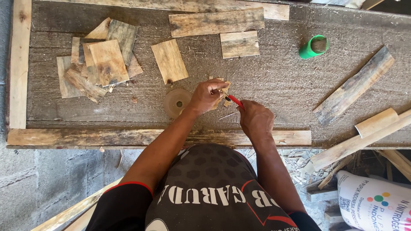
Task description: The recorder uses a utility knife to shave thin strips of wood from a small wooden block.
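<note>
My left hand [206, 96] pinches a small piece of pale wood [223, 89] just above the rough wooden bench top [274, 81]. My right hand [255, 118] is closed around a red-handled cutting tool [235, 101], whose tip meets the small wood piece. Both hands are close together near the bench's front edge. A round translucent tape roll [176, 103] lies flat just left of my left hand.
A pile of thin wood offcuts [98, 60] lies at the back left, with single boards [170, 60] [216, 22] [239, 44] behind my hands. A green cup [314, 46] lies tipped at the right. Long planks [354, 85] and a white printed sack [376, 205] are at the right.
</note>
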